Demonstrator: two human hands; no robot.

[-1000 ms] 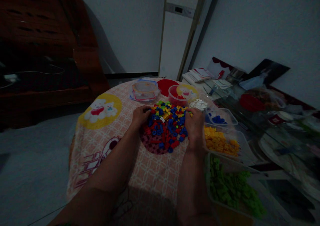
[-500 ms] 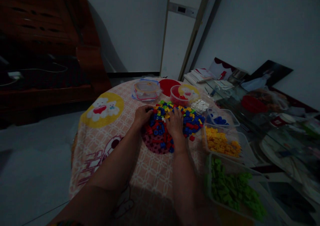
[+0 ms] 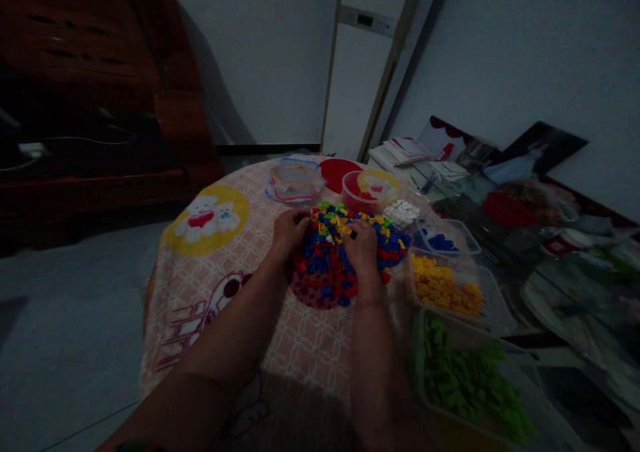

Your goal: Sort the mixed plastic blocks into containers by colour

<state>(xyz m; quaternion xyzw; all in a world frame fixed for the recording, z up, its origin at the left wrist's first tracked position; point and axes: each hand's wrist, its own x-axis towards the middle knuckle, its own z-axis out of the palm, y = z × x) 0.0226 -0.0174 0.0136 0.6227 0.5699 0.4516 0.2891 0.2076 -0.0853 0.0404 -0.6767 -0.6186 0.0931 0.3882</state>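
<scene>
A heap of small toy building bricks (image 3: 320, 262), mostly red, blue and yellow with some green, lies on the round table. My left hand (image 3: 290, 231) is at the heap's left edge, fingers curled and closed against the bricks; what they hold, if anything, is hidden. Over the heap's middle, my right hand (image 3: 364, 244) pinches a small dark brick (image 3: 353, 235) between thumb and fingers. Yellow bricks lie just beyond its fingertips.
To the right stand clear tubs of green bricks (image 3: 460, 379), yellow bricks (image 3: 443, 285), blue bricks (image 3: 443, 242) and white bricks (image 3: 401, 212). A round tub (image 3: 345, 184) with red bricks and stacked lids (image 3: 295, 179) sit at the back. A glass-topped cabinet (image 3: 465, 202) stands beyond.
My right hand has shifted slightly right and turned, its fingers drawing together from lying on the bricks into a pinch. My left hand has barely moved.
</scene>
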